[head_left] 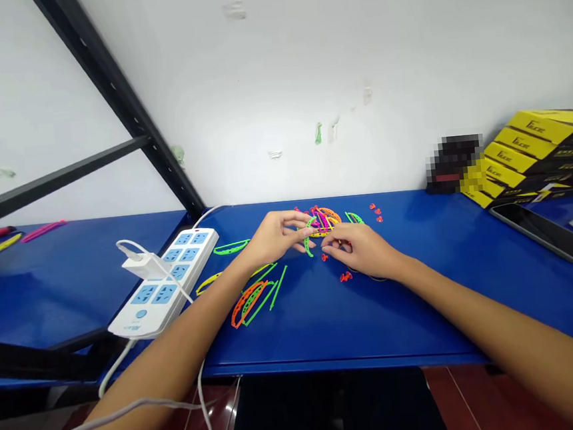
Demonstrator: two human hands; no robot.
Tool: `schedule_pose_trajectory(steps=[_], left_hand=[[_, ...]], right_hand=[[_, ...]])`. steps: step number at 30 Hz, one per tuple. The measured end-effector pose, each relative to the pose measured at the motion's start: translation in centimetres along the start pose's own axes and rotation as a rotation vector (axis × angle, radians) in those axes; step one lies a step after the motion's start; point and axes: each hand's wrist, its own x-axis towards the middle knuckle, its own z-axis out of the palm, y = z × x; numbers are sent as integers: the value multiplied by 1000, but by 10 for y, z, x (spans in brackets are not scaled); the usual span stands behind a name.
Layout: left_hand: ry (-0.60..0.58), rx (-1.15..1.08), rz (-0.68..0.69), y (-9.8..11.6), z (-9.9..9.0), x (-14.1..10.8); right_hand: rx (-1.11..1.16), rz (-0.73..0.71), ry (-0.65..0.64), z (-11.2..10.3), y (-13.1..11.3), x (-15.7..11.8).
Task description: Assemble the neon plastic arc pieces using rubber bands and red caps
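My left hand (274, 237) holds a green curved plastic strip with small holes (308, 245) upright between thumb and fingers. Close to its right, my right hand (362, 247) has its fingers pinched together; what they hold, if anything, is hidden. Behind both hands lies a pile of orange, yellow and magenta curved strips (327, 217), partly covered by the fingers. Small red plastic pieces lie around: one (325, 257) just below the right fingertips, a couple (345, 277) nearer me, and several (376, 212) farther back on the right.
On the blue table (376, 327), orange and green strips (250, 304) lie left of centre. A white power strip (167, 282) with a plugged-in charger and cables stands farther left. To the right are a dark phone (551, 232) and stacked yellow-black boxes (526, 147). A black frame (120, 96) rises at left.
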Motion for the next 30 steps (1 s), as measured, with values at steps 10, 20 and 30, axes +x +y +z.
schedule_pose_trajectory(steps=[10,20,30], left_hand=[[31,74,25,-5,4,-1],[93,146,76,-1,4,0],[86,290,159,-6,4,-2]], right_hand=[[-7,21,0,-10,2,0],[28,-6,-76,2,-3,-1],[337,185,123,-9,-3,4]])
